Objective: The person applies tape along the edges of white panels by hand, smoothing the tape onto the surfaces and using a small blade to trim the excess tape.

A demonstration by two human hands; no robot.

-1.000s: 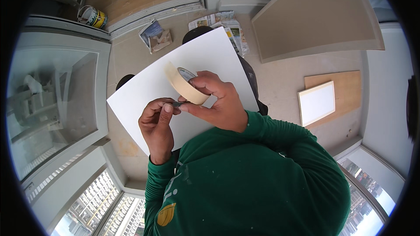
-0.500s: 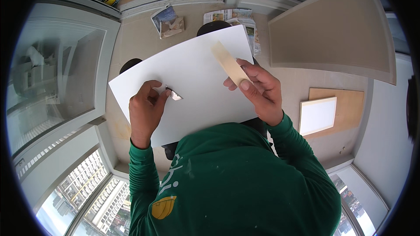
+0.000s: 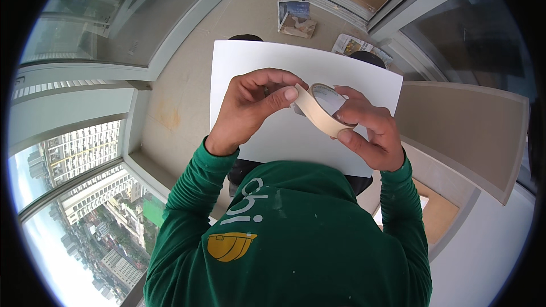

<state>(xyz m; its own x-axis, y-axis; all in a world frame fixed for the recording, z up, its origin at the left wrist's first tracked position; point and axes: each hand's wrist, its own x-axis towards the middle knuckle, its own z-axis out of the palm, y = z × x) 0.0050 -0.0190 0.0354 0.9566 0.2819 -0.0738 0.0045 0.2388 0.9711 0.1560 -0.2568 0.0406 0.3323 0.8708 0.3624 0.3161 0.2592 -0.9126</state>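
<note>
A roll of cream masking tape [image 3: 323, 118] is held above a large white board [image 3: 244, 59] that lies across my lap. My right hand [image 3: 372, 131] grips the roll on its right side, fingers inside the ring and thumb on the outer face. At the roll's left side, my left hand [image 3: 250, 105] pinches the tape between thumb and fingers. A small greyish piece shows just below the left fingertips, partly behind the tape; I cannot make out whether it is the metal blade seen earlier.
On the tiled floor beyond the board lie a magazine [image 3: 297, 23] and newspapers [image 3: 364, 46]. A large beige framed panel [image 3: 463, 131] leans at the right, near a wooden board [image 3: 441, 213]. A glass door [image 3: 142, 23] and windows [image 3: 91, 193] stand at the left.
My left hand has moved right from over the board to the tape and pinches it. The roll has tilted so its open ring shows. The whole view has turned, shifting the surroundings.
</note>
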